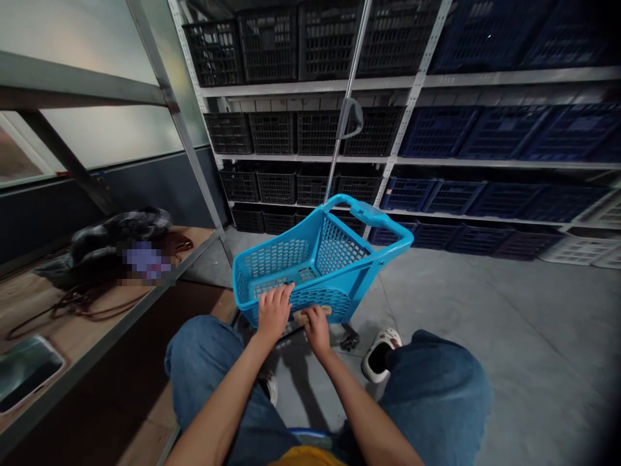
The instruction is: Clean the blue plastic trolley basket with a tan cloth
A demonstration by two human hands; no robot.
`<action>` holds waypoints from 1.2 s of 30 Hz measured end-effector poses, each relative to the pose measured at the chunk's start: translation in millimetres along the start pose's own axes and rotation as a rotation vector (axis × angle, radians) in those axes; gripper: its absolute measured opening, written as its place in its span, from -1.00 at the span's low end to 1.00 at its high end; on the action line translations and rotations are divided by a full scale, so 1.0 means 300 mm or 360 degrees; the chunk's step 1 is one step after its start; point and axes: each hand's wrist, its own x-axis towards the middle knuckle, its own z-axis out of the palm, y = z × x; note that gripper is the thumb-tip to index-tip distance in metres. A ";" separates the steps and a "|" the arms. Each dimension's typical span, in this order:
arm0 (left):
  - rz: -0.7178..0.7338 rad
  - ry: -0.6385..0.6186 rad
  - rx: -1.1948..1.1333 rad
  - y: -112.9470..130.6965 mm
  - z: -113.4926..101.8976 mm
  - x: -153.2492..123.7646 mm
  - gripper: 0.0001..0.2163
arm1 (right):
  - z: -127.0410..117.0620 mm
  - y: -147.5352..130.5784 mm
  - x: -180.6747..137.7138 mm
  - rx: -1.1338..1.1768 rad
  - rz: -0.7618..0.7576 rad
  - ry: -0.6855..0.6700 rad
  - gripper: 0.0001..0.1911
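A bright blue plastic shopping cart [334, 259] with perforated walls stands on the floor in front of my knees, its handle up at the right. My left hand [274, 312] has its fingers hooked over the cart's near rim. Lower and to the right, my right hand [317, 329] is closed on a tan cloth or sponge [326, 310], pressing it against the outside of the near wall. Which of the two it is, I cannot tell. The palms and part of the tan piece are hidden.
On the left, a metal-framed wooden shelf [194, 249] carries a plaid cloth [121, 226], a brown cord and a phone [32, 372]. Behind the cart, a rack holds black crates [274, 133] and blue crates [439, 131]. A metal pole with a grey grip [350, 119] rises behind the cart.
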 end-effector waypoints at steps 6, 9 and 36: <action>-0.0002 0.0058 -0.0004 0.000 0.007 0.001 -0.55 | -0.065 -0.144 0.185 0.0087 -0.0149 0.0299 -0.55; 0.0014 0.0034 0.0003 0.001 0.002 0.002 -0.53 | -0.055 -0.056 0.135 0.0110 -0.0130 0.0187 -0.57; 0.0002 0.0043 -0.0044 -0.012 0.038 -0.008 -0.54 | -0.235 0.113 0.143 0.0122 0.0400 0.0741 -0.61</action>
